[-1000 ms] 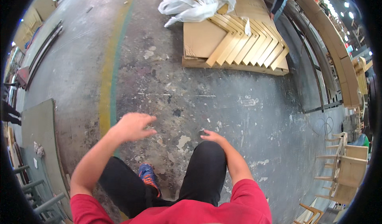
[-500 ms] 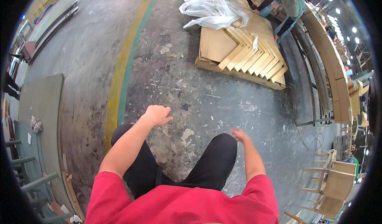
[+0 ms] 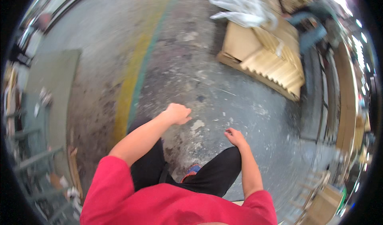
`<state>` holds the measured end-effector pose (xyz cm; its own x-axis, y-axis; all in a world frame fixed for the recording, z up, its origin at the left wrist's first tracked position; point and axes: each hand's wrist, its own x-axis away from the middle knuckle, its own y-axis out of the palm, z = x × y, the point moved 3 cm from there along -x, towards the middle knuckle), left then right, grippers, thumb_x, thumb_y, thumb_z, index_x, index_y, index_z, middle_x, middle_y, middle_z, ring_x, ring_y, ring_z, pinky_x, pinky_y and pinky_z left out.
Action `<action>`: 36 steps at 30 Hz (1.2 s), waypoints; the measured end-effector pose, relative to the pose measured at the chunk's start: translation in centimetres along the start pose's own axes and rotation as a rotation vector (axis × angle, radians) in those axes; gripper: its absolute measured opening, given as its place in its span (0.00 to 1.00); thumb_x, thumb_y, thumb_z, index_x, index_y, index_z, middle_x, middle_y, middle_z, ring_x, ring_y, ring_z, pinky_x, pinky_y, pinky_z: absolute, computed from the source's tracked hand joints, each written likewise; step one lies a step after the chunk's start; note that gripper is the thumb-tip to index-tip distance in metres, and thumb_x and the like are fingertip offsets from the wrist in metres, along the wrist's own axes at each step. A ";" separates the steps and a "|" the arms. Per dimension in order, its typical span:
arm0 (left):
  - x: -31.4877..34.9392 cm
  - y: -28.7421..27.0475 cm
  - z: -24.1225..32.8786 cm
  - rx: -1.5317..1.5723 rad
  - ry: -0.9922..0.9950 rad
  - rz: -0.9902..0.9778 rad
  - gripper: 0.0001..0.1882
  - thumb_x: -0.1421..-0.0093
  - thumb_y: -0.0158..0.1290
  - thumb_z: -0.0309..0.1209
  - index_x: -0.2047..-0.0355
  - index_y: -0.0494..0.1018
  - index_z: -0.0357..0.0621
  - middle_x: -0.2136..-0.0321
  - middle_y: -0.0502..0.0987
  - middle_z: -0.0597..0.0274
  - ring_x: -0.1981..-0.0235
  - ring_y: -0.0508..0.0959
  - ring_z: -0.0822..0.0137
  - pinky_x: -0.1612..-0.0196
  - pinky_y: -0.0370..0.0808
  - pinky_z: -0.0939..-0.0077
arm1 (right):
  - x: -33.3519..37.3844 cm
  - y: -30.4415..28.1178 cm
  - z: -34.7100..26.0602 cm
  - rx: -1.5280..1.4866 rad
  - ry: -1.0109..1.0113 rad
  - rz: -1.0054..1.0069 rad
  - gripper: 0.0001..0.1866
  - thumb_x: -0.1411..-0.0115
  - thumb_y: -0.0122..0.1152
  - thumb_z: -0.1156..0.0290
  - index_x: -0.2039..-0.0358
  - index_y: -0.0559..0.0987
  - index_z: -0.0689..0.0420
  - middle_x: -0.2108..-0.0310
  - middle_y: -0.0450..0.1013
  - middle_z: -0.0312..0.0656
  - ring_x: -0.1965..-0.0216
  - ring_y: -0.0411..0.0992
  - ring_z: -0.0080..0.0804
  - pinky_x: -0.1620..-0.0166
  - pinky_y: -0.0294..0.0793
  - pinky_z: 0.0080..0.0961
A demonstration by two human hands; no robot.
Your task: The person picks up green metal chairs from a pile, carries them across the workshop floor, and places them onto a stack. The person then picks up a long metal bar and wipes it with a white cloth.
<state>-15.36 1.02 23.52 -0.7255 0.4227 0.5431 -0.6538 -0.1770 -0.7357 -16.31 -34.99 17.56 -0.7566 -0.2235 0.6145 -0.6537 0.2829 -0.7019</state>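
My left hand hangs in the air ahead of my left knee, palm down, its fingers loosely curled with nothing seen in them. Just above my right knee, my right hand is held with bent fingers, slightly apart, around no object. Neither hand touches anything; beneath them lies the worn, paint-flecked floor. Farther ahead on the right, a stack of light wooden angled pieces rests on cardboard over a low base, with crumpled clear plastic sheeting at its far left.
Yellow and green floor lines run ahead on the left. A flat greenish board lies farther left, near grey-green bars. Another person bends beside the stack. Wooden chair-like frames stand at the lower right.
The view has shifted, so the stack sits farther right, and blur has grown. A blue-and-orange shoe now shows between my legs. The other person has bent lower beside the stack.
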 end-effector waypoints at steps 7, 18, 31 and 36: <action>14.6 1.3 11.8 0.972 -0.107 0.968 0.28 0.31 0.51 0.47 0.36 0.68 0.48 0.38 0.70 0.50 0.34 0.66 0.51 0.32 0.62 0.57 | 12.6 0.6 -18.9 -1.603 0.380 -0.236 0.37 0.32 0.44 0.36 0.34 0.64 0.50 0.35 0.67 0.47 0.39 0.68 0.51 0.41 0.69 0.53; 50.0 2.5 14.9 2.230 -1.134 0.727 0.42 0.34 0.32 0.69 0.41 0.72 0.48 0.39 0.70 0.45 0.37 0.70 0.48 0.38 0.65 0.50 | 42.8 -13.1 -59.2 -0.672 -0.384 -0.831 0.35 0.26 0.34 0.41 0.29 0.59 0.52 0.28 0.55 0.45 0.27 0.52 0.45 0.29 0.50 0.46; 79.5 -8.3 14.3 2.478 -0.058 1.596 0.32 0.28 0.38 0.58 0.36 0.67 0.47 0.48 0.80 0.55 0.50 0.81 0.58 0.49 0.78 0.64 | 16.8 3.6 -53.2 0.305 -0.449 -0.375 0.20 0.32 0.53 0.55 0.47 0.78 0.53 0.65 0.78 0.38 0.69 0.73 0.29 0.63 0.75 0.30; 85.1 8.4 13.5 2.494 -1.220 1.978 0.25 0.31 0.45 0.53 0.44 0.70 0.52 0.53 0.80 0.62 0.58 0.81 0.66 0.56 0.75 0.66 | 21.0 1.3 -61.7 0.367 -0.075 -0.588 0.26 0.34 0.53 0.46 0.44 0.75 0.51 0.62 0.77 0.40 0.66 0.74 0.34 0.63 0.75 0.45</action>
<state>-85.50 23.54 68.98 0.2144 -0.5021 0.8378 0.8571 0.5081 0.0851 -32.00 18.22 51.80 -0.2654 -0.3107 0.9127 -0.9087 -0.2358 -0.3445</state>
